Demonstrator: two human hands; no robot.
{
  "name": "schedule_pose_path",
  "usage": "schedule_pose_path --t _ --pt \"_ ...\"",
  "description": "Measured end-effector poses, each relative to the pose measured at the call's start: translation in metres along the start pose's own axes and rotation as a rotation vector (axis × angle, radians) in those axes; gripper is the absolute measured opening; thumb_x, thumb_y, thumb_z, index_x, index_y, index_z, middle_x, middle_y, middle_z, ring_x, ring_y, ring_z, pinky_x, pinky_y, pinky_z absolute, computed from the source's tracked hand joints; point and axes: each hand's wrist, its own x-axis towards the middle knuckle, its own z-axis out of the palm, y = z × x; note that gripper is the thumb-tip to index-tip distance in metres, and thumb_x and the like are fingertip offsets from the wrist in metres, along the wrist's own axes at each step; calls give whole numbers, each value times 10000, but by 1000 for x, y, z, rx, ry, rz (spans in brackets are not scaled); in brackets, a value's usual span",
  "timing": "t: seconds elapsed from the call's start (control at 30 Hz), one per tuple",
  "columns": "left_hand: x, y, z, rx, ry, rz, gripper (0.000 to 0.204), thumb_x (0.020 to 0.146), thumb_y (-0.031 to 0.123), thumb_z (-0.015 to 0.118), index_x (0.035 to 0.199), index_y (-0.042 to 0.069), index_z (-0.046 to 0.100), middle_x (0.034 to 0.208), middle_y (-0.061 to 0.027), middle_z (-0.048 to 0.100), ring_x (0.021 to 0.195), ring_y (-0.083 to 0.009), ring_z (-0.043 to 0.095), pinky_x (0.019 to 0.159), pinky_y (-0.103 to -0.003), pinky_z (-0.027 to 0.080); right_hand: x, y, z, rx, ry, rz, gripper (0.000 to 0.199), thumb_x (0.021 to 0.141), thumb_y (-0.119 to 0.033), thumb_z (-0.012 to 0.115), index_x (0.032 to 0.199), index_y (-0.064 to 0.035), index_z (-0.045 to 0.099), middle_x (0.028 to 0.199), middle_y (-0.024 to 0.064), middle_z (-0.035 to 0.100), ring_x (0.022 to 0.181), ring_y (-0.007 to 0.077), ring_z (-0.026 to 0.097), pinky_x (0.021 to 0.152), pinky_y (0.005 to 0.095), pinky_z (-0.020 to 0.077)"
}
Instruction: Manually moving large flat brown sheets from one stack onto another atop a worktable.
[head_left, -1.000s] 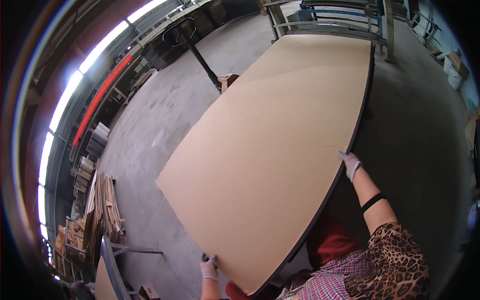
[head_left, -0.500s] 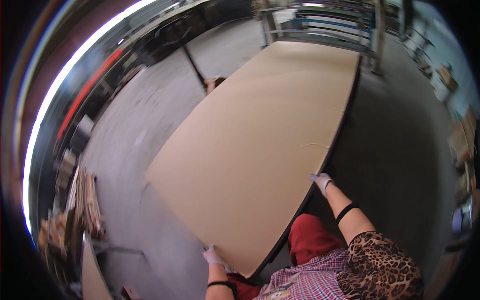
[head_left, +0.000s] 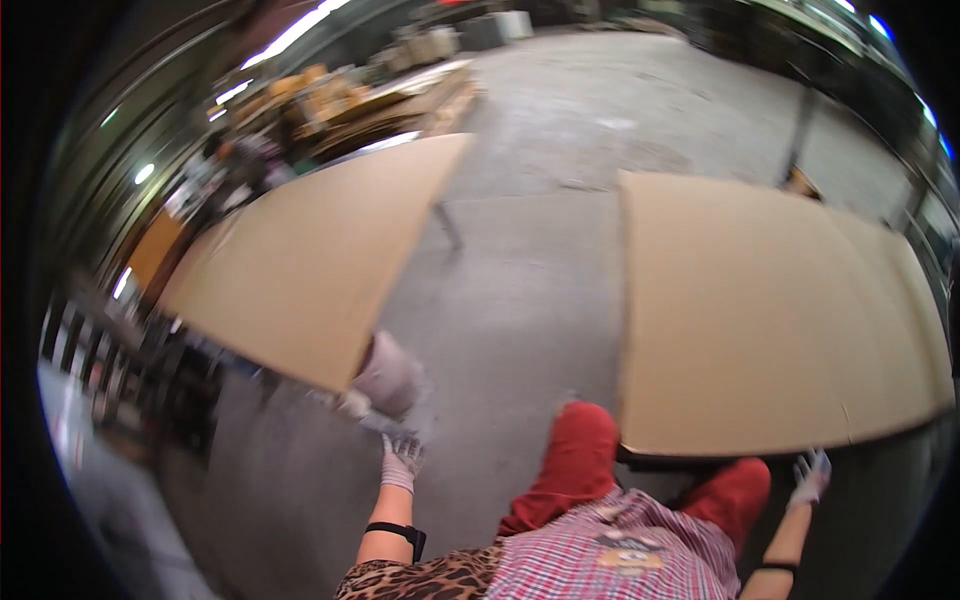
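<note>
A large tan sheet point(head_left: 770, 320), flat and dark along its near edge, lies on my right side. My right hand point(head_left: 810, 478), in a pale glove, is at that near edge with its fingers stretched up; whether it touches the sheet I cannot tell. To my left is a second tan sheet point(head_left: 310, 260), raised above the floor. Short of its near corner, my gloved left hand point(head_left: 402, 464) hangs over the floor with fingers spread, holding nothing. A blurred pinkish, rounded object point(head_left: 390, 378) shows beneath that corner.
Grey concrete floor point(head_left: 510, 290) runs between the two sheets. A stack of brown sheets point(head_left: 440, 105) stands at the far left, with blurred clutter around it. Behind the right sheet rises a dark upright post point(head_left: 800, 130).
My view has swung left, bringing the second sheet into sight. My left hand has come off the first sheet's corner and opened; my right hand's fingers have straightened at its edge.
</note>
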Motion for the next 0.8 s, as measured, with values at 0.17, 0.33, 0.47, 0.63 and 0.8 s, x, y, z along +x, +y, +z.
schedule_pose_path --t 0.17,0.33,0.47,0.63,0.8 --pt "-50 153 -76 -375 -160 440 554 792 594 413 1145 166 418 1170 -81 449 1079 -295 420 914 -503 330 1 42 145 -55 -481 113 265 829 -308 517 1040 -150 490 949 62 589 662 207 571 548 338 468" --pt "-37 172 81 -112 -78 577 386 816 338 493 1065 44 525 1069 -71 555 1005 -222 505 847 -351 413 -154 58 262 -174 -1145 221 195 790 -175 561 966 -98 526 788 137 617 600 248 596 533 348 499" --pt "-56 74 201 411 -283 350 421 797 397 541 1012 36 572 926 -51 575 783 -164 476 733 -305 420 -281 79 325 -237 -1561 3 400 805 -138 559 1173 -50 428 1005 137 568 833 251 584 681 334 493" --pt "-132 4 261 -285 -455 -154 347 767 277 611 1049 94 524 976 -51 581 843 -193 557 724 -366 466 -324 -23 392 607 -1113 308 425 837 -251 506 1196 -42 417 1075 104 537 911 228 547 800 339 448" --pt "-74 139 137 -200 -200 365 372 761 366 461 1031 119 526 1021 -59 554 944 -238 503 799 -380 409 -159 -115 380 642 -868 -1 347 777 -114 549 1100 -4 486 1031 100 546 950 213 535 832 333 445"
